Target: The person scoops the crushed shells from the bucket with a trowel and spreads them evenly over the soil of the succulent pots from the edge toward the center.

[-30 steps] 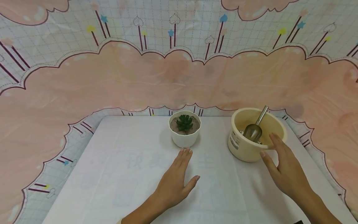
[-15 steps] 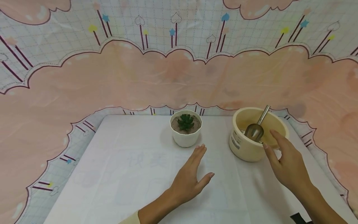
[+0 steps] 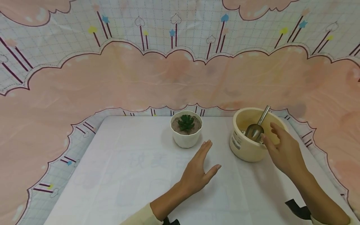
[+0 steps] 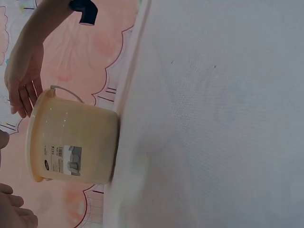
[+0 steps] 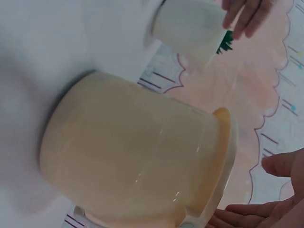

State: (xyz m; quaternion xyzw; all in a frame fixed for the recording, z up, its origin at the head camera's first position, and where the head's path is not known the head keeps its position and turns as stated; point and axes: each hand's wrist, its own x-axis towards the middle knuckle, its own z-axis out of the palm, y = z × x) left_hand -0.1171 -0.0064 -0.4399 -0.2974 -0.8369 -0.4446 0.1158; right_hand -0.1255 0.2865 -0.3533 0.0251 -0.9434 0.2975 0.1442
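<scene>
Two grips, spread and empty: my left grip [image 3: 196, 172] near the potted plant [image 3: 186, 132], my right grip [image 3: 287, 153] by the bucket [image 3: 248, 153]; inside leans the scoop [image 3: 254, 132], its grasp, I judge, not yet made

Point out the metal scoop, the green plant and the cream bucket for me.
Metal scoop [image 3: 256, 129]: head view, on its bowl.
Green plant [image 3: 186, 123]: head view, on its leaves.
Cream bucket [image 4: 89, 129]: left wrist view, on its outer wall.
</scene>
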